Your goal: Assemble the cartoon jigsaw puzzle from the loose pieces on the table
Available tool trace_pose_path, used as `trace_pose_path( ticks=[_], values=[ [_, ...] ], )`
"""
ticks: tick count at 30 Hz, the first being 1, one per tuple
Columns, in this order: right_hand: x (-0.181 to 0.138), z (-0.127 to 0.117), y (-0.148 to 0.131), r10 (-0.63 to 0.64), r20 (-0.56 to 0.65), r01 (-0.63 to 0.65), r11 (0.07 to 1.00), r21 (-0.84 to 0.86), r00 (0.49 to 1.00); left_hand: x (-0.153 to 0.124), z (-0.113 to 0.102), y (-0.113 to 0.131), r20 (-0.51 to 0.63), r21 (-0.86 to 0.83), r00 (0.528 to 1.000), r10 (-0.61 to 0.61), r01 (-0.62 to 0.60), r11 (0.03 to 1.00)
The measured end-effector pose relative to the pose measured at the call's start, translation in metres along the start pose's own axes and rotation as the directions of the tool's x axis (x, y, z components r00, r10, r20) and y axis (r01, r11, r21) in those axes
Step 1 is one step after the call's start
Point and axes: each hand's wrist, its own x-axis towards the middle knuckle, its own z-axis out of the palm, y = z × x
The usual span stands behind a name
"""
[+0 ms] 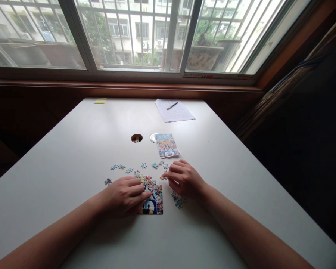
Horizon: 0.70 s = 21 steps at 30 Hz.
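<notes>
A partly assembled jigsaw puzzle (156, 203) lies flat on the white table, showing a blue cartoon dog's face at its lower part. My left hand (126, 194) rests over its left side with fingers stretched out, hiding that part. Just off the puzzle's upper right edge, my right hand (184, 177) has its fingertips closed on a small puzzle piece (164, 177); the thumb is mostly hidden. Loose pieces (179, 201) lie under and beside the right hand. More loose pieces (129, 170) are scattered above the puzzle, and one dark piece (108, 181) lies left of it.
A picture sheet (168, 145) with the puzzle's design partly covers a round silvery disc (153, 138). Left of these is a round hole (136, 138) in the table (72, 160). Paper (179, 113) with a pen (172, 105) and a yellow note (100, 101) lie toward the window.
</notes>
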Motion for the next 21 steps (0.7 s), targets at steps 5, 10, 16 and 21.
trace_pose_path(
  ticks=[5, 10, 16, 21],
  values=[
    [0.0, 0.0, -0.001, 0.008, 0.008, -0.008, 1.0, 0.003, 1.0, 0.0, 0.001, 0.0, 0.004, -0.009, 1.0, -0.012, 0.012, 1.0],
    [0.001, -0.001, -0.007, 0.069, -0.003, -0.069, 0.997, -0.018, 0.998, 0.001, 0.001, 0.001, -0.035, 0.018, 0.998, -0.055, 0.056, 0.998],
    [0.008, 0.001, -0.023, 0.184, 0.082, -0.184, 0.983, -0.015, 0.979, 0.002, 0.0, 0.0, -0.055, 0.082, 0.992, -0.11, 0.115, 0.99],
    [0.013, 0.002, -0.035, 0.274, 0.159, -0.279, 0.96, 0.013, 0.949, 0.003, 0.0, 0.0, -0.042, 0.103, 0.99, -0.134, 0.138, 0.985]
  ],
)
